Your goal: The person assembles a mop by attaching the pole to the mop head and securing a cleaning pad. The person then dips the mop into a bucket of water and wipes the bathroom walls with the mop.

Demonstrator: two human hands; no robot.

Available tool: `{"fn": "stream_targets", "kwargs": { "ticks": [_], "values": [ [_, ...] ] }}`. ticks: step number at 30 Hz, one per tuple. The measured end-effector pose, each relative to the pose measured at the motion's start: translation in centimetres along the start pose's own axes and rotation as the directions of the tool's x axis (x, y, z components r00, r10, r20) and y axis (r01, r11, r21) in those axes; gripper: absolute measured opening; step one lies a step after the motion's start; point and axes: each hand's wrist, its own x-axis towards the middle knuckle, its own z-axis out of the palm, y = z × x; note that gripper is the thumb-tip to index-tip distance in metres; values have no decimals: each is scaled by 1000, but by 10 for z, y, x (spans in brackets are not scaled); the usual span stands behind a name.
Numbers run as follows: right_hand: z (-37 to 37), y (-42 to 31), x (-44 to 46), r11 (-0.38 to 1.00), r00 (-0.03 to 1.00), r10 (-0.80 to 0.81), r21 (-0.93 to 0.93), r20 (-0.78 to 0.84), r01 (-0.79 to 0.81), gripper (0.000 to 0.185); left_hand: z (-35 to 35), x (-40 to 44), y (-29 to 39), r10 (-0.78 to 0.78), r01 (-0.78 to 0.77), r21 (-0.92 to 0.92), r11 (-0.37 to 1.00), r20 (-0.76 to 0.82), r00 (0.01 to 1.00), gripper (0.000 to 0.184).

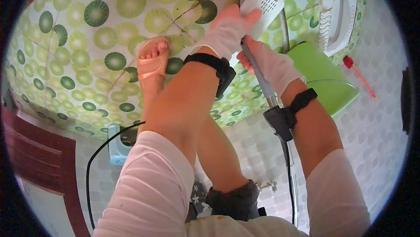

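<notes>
My left hand (229,25), in a thin translucent glove, is closed on a white slotted plastic plate (264,6). Its thumb lies across the plate's face, and its other fingers are partly hidden. Just below, my gloved right hand (269,62) wraps round a grey handle (258,68) that continues into a metal pole. The handle's upper end is close to the plate; whether the two are joined I cannot tell. Both wrists carry black straps with small devices.
A green bucket (326,77) is beside my right hand, near a white squat toilet (343,18) and a red brush (358,75). A light-blue plastic stool (117,147) is at lower left. My sandalled foot (153,57) rests on the green-patterned tiles. A black cable (89,171) hangs beside my left arm.
</notes>
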Motion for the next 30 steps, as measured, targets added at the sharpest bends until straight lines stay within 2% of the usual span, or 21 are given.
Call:
{"fn": "stream_targets", "kwargs": {
  "ticks": [3, 5, 7, 11, 12, 14, 16, 20, 23, 25, 26, 28, 30],
  "values": [
    [3, 8, -6, 997, 1000, 23, 72, -4, -23, 49, 6, -11, 6, 26, -23, 41, 999, -74, 997, 79],
    [4, 12, -11, 992, 999, 31, 127, -31, -27, 51, 7, -10, 6, -31, 47, 141, 989, -114, 993, 80],
    [0, 12, -10, 998, 999, 24, -55, 30, -22, 54, 5, -10, 4, -32, 51, 139, 989, -132, 991, 81],
    [4, 19, -2, 998, 997, 15, -62, 70, -11, 55, 1, -15, 5, -52, 81, 145, 986, -193, 980, 81],
    [7, 18, -7, 999, 1000, 17, -49, 21, -16, 55, 3, -15, 5, -51, 80, 149, 986, -190, 980, 81],
    [4, 14, -11, 999, 999, 12, -35, -32, -13, 55, 4, -12, 7, -106, 127, 92, 988, -204, 973, 79],
    [0, 15, -13, 998, 994, -12, -53, 112, 18, 53, 3, -13, 11, -116, 134, 71, 989, -206, 972, 78],
    [-3, 12, -11, 998, 998, 13, -65, 62, -9, 50, 1, -9, 3, -147, 142, -40, 989, -147, 978, 77],
    [-7, 15, -1, 989, 988, 10, -148, 155, 14, 47, 0, -9, 3, -188, 196, 14, 980, -229, 955, 75],
    [6, 3, -19, 997, 997, 78, 3, -7, -78, 44, -2, -8, 2, -205, 203, -29, 979, -201, 958, 75],
    [3, 4, -13, 997, 997, 79, 2, -6, -79, 44, -2, -8, 2, -219, 210, -70, 975, -170, 961, 74],
    [-4, 6, -2, 987, 992, 114, -120, 56, -107, 41, -4, -8, 4, -234, 230, -45, 972, -167, 958, 74],
    [-13, 7, -2, 989, 992, 85, -133, 98, -71, 40, -3, -7, 9, -247, 246, -23, 969, -157, 956, 73]
  ]
}}
